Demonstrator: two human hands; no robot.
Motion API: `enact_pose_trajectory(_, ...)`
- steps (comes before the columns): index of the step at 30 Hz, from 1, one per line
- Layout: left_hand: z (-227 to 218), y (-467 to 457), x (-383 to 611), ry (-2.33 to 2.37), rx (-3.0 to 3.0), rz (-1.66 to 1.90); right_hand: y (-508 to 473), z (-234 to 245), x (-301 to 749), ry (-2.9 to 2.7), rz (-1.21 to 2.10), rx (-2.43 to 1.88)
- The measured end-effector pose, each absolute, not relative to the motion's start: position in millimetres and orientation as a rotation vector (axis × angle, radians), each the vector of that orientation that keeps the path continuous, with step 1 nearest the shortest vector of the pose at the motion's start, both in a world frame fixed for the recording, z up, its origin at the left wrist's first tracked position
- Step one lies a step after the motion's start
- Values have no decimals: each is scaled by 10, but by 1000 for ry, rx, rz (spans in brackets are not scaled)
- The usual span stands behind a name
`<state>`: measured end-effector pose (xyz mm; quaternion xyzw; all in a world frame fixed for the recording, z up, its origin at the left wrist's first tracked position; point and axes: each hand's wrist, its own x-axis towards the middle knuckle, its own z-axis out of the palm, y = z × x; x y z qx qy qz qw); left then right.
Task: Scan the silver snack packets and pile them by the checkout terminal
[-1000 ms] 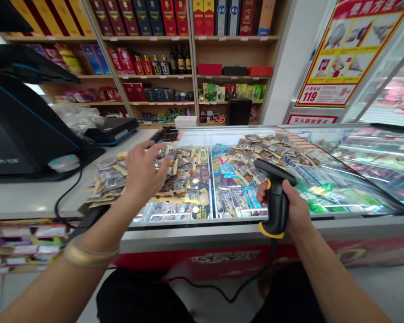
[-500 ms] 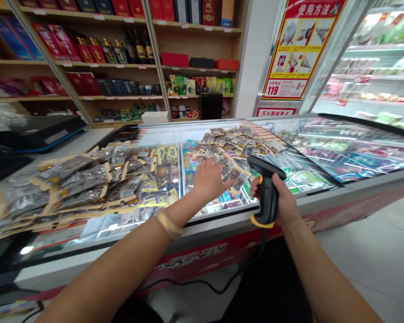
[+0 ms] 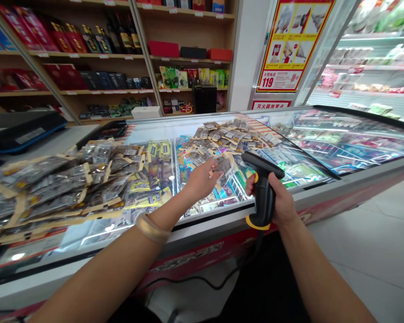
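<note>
My left hand point(image 3: 202, 180), with a gold bangle point(image 3: 152, 229) on the wrist, hovers at the near edge of a pile of small packets point(image 3: 222, 134) on the glass freezer top. Its fingers are half curled and apart, beside a clear packet point(image 3: 225, 165) with dark contents and a tan edge. No packet shows plainly in its grasp. My right hand point(image 3: 284, 199) is wrapped around the handle of a black barcode scanner point(image 3: 264, 197) with yellow trim, its head tilted over the freezer's front edge. The scanner's cable point(image 3: 202, 281) hangs below.
A larger heap of similar packets point(image 3: 63, 184) covers the glass at left. Frozen goods lie beneath the glass, and the freezer's front rim point(image 3: 218, 215) runs before me. Behind stand shelves with bottles point(image 3: 124, 38) and boxes; a chilled display point(image 3: 363, 72) is at right.
My left hand has drawn its spread fingers inward near the packets. The right hand keeps the barcode scanner in about the same place. My view has shifted slightly right and down.
</note>
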<state>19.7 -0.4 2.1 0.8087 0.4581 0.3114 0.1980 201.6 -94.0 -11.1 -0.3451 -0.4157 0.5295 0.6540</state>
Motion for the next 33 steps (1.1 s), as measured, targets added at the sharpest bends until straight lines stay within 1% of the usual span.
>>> enact_pose_trajectory(5,-3,62,167,1142,1723,1186,-964,-108,2025,-1034,1255,-777)
enact_pose_trajectory(8,-31,111,165,1026,1552,1340,-972,-109,2020,-1102,1315,-814)
enact_pose_trajectory(17,-28,129,167,1082,1711,1476,-951,-106,2002,-1084,1336,-877)
enact_pose_trajectory(26,-19,123,161,1114,1740,1483,-948,-91,1995,-1093,1335,-899)
enact_pose_trajectory(33,107,56,103,1128,1590,1538,-962,-92,1995,-1091,1298,-874)
